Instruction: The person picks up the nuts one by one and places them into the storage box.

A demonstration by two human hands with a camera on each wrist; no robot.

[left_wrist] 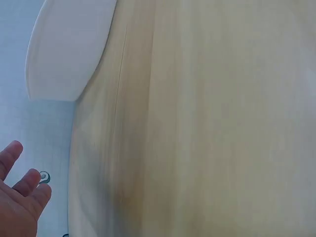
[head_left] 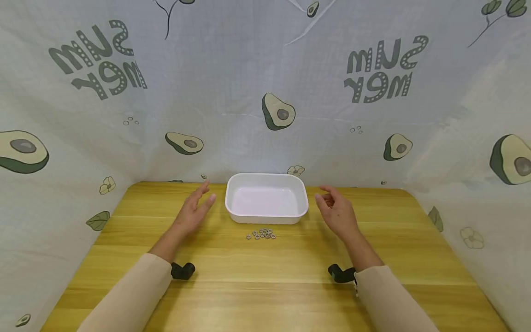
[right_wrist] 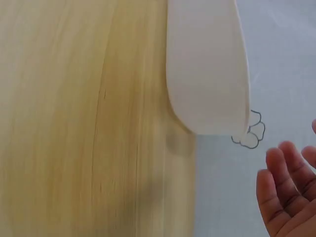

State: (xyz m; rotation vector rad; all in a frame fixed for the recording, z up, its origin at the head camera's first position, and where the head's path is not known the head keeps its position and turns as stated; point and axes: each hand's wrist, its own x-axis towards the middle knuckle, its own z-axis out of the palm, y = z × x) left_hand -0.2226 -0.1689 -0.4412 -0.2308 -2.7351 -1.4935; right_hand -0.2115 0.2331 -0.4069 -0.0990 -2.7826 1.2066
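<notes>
A white rectangular tray (head_left: 268, 220) stands at the back of the wooden table, and I see nothing in it. Just in front of it lies a small cluster of several metal nuts (head_left: 262, 234). To the tray's left, my left hand (head_left: 194, 213) hovers apart from it with fingers extended and nothing held. On the other side, my right hand (head_left: 338, 214) is raised near the tray's right end, fingers loosely bent and holding nothing. Both wrist views show a side of the tray, with part of the left hand (left_wrist: 19, 202) and of the right hand (right_wrist: 291, 192) near it.
The wooden table (head_left: 257, 299) reaches back to a pale cloth (head_left: 232, 69) printed with avocados and letters, which hangs behind and at both sides. Black wrist mounts, one on the left wrist (head_left: 183, 271) and one on the right (head_left: 342, 274), jut inward above the table.
</notes>
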